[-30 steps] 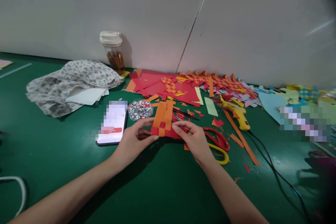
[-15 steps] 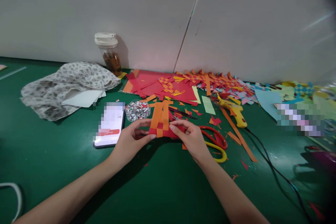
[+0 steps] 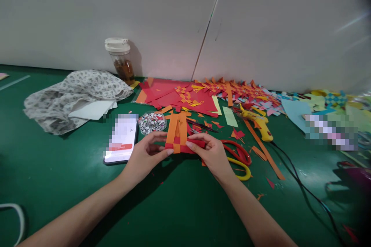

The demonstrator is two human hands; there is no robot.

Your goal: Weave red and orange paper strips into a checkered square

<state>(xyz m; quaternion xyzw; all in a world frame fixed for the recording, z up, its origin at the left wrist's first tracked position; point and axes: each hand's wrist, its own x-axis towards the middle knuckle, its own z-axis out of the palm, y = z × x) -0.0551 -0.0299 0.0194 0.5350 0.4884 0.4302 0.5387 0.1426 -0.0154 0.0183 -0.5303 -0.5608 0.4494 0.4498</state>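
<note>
Both hands, the left (image 3: 143,158) and right (image 3: 213,156), pinch the red and orange woven paper (image 3: 176,147) above the tabletop (image 3: 162,216); a few crossings look woven, while long orange strips (image 3: 171,128) remain loose.

The forearms (image 3: 87,202) are slim and bare — left hand (image 3: 145,153), right hand (image 3: 213,154) bare too.

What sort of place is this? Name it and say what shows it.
Probably a papercraft workspace: a yellow glue gun, scissors and woven red-and-orange paper strips held in both hands share the green tabletop area.
</note>
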